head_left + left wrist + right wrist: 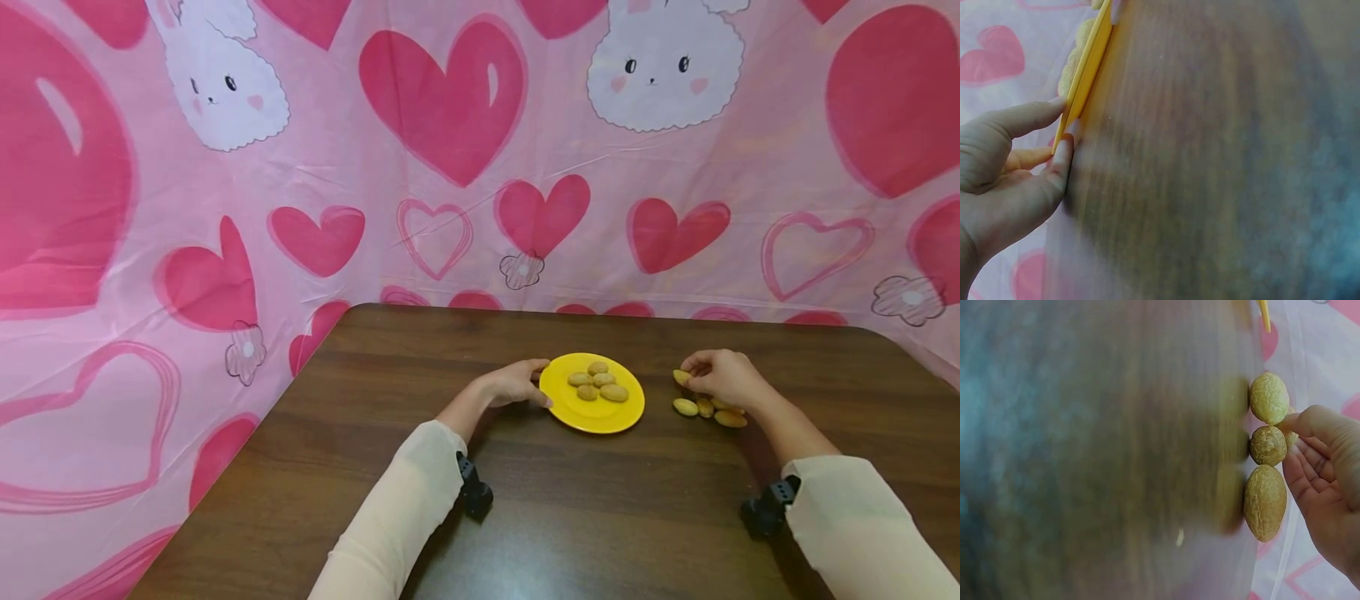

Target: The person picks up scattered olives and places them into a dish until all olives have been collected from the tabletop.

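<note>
A yellow plate [564, 410] stands on the table, with several wrinkled yellow-brown oval fruits [614, 392] on it. My left hand [517, 382] holds the plate's left rim between thumb and fingers; the left wrist view shows the fingertips at the rim's edge. Right of the plate, my right hand [723, 375] pinches one oval fruit [681, 377] between thumb and fingertips. Beneath and beside that hand lie several more, among them a paler yellow one [1269, 398], a small round-looking one [1268, 445] and a longer brownish one [1265, 503]. The hand partly covers this group.
Everything rests on a dark brown wooden table [337, 467]. A pink cloth [450, 100] with hearts and rabbits hangs behind it and along its left side. Black wrist cameras [474, 492] sit below both sleeves.
</note>
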`<state>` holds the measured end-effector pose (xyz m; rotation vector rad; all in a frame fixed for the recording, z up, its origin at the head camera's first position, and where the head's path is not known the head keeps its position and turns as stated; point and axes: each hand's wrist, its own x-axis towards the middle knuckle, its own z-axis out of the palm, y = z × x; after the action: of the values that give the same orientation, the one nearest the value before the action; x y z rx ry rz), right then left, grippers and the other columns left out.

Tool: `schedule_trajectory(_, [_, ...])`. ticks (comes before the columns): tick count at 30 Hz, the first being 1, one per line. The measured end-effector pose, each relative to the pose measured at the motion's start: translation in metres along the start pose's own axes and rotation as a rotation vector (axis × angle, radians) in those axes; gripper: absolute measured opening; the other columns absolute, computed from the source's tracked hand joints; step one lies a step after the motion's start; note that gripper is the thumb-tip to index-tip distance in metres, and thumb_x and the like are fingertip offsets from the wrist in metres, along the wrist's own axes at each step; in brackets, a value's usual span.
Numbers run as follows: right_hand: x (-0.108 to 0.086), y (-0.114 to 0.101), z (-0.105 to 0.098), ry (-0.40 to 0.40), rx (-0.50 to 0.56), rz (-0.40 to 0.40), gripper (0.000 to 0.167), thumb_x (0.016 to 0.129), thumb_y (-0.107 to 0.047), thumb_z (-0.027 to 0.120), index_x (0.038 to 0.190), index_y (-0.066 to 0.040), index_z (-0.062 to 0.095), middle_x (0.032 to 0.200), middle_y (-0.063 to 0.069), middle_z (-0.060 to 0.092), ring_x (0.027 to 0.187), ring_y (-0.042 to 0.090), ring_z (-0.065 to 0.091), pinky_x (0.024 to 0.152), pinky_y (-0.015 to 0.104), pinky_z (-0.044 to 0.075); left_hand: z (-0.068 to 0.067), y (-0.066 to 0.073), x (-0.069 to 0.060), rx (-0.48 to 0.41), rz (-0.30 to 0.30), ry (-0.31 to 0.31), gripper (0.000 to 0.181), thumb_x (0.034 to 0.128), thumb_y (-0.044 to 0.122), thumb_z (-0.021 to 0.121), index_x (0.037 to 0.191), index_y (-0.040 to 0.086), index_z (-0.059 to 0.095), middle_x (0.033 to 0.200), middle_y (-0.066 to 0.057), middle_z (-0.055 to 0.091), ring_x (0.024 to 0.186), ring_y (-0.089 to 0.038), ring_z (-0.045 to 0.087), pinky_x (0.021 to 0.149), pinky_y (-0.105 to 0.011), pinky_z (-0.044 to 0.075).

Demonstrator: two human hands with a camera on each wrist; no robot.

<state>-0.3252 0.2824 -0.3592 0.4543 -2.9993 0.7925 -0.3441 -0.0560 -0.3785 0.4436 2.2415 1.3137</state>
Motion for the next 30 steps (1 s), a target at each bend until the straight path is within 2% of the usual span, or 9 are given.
schedule_trajectory(13, [0.000,-0.004,0.001,0.049,0.027,-0.012,0.020,0.080,-0.012,0.066,0.095,0.001,0.064,0.078,0.002,0.061,0.070,0.017,0.055,0.064,0.031,0.046,-0.001,0.000,-0.001,0.012,-0.021,-0.001,0.077,0.0789,0.001,0.070,0.144,0.006,0.029,0.142,-0.012,0.036,0.123,-0.024,0.039,0.104,-0.036,0.032])
schedule_trajectory(20, [-0.001,-0.011,0.002,0.054,0.050,-0.012,0.020,0.081,-0.010,0.067,0.096,0.002,0.064,0.080,0.005,0.061,0.074,0.021,0.055,0.063,0.030,0.048,-0.001,0.002,-0.002,-0.004,-0.013,-0.009,0.077,0.0789,0.000,0.069,0.144,0.004,0.028,0.142,-0.013,0.037,0.123,-0.023,0.039,0.103,-0.036,0.032])
schedule_trajectory(30, [0.002,-0.018,0.005,0.065,0.056,-0.058,0.019,0.079,-0.009,0.068,0.095,0.001,0.064,0.079,0.004,0.062,0.073,0.020,0.055,0.062,0.027,0.049,-0.001,0.001,-0.001,0.004,-0.012,-0.006,0.077,0.0790,0.001,0.070,0.144,0.004,0.029,0.142,-0.013,0.036,0.123,-0.024,0.039,0.104,-0.036,0.032])
